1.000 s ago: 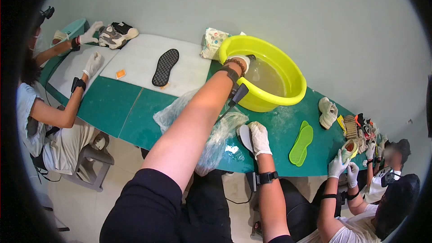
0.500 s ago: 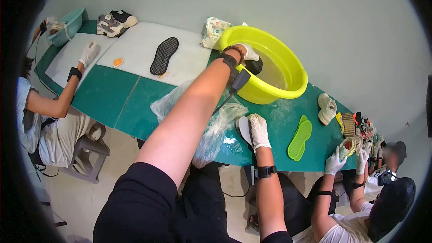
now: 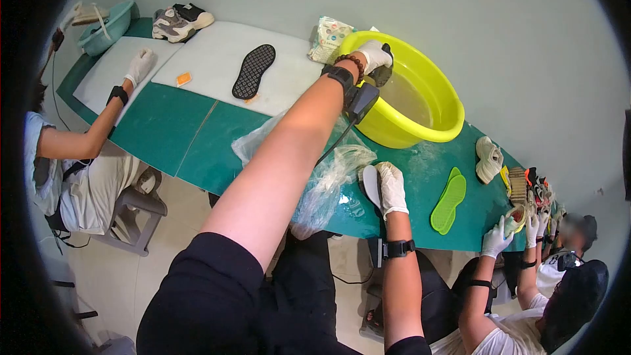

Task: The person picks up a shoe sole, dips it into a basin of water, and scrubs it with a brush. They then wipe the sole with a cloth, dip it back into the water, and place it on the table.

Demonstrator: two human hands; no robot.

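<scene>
My gloved left hand [image 3: 374,56] is over the near-left rim of the yellow basin [image 3: 447,133], closed round a dark insole [image 3: 381,76]. Part of the insole is hidden by the hand; cloudy water lies beneath it in the basin. On the near side of the green table [image 3: 420,192], my gloved right hand [image 3: 393,190] is wrapped round a scrub brush [image 3: 371,185] with a pale grey back. Crumpled clear plastic [image 3: 328,187] lies left of the brush. Farther right is a pair of green insoles [image 3: 449,201].
Another black insole [image 3: 254,71] lies on a white board [image 3: 296,69]. Left, a co-worker's gloved hand [image 3: 140,66] rests near a teal basin [image 3: 108,29]. Right, a co-worker's gloved hands hold a shoe [image 3: 516,220]; a white shoe [image 3: 488,159] stands nearby.
My left hand has lifted the dark insole up from the water towards the basin's rim. My right hand stays on the brush. The whole view has shifted slightly.
</scene>
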